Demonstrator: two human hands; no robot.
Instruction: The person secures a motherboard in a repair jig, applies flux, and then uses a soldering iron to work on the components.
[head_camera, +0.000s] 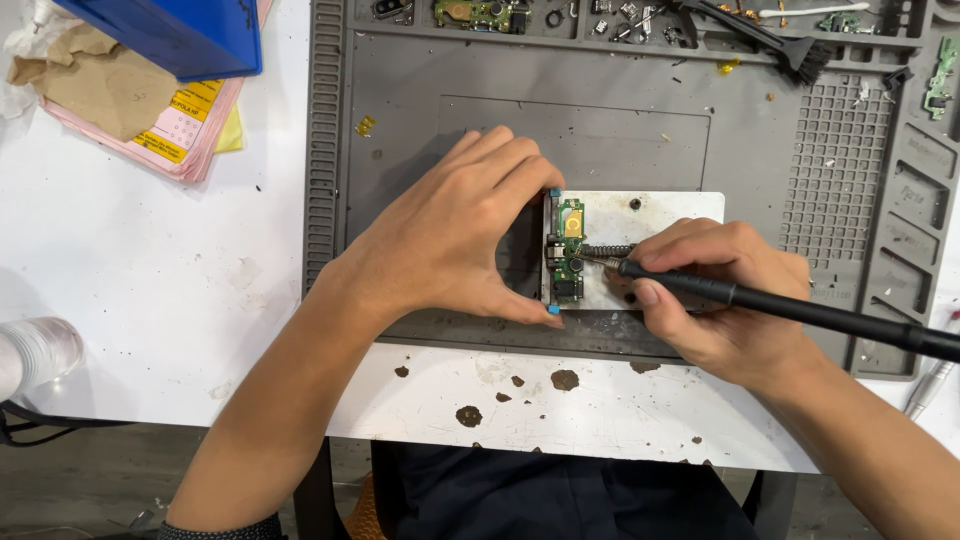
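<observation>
We keep our left hand (450, 235) arched over the near edge of a small white metal holder plate (660, 215), thumb and forefinger spread wide apart and pressed against the plate's left side, where two small blue clips (553, 311) mark its corners. Between those two fingers sits the green circuit board (568, 248), a narrow strip with a gold round contact near its far end and dark parts toward us; it lies flat on the plate, clamped by a short coiled spring (607, 250) that runs from it toward our right hand.

Our right hand (715, 300) is closed around a black soldering iron (780, 305), gripped like a pen, with the fingers curled on the handle and the heel of the hand resting on the plate's right part. The iron's fine tip (590, 260) reaches leftward and touches the board about midway along its length. The handle runs out past our right wrist toward the edge of view.

Plate and both hands rest on a grey silicone work mat (400, 150), which lies on the white table (150, 270). Beyond our hands, in the mat's far compartments, lie small boards, screws and a black brush (790, 50). Far off beyond our left hand we see a stack of pink paper forms (180, 140) under a blue box (170, 30), with crumpled brown paper (95, 85) beside it.
</observation>
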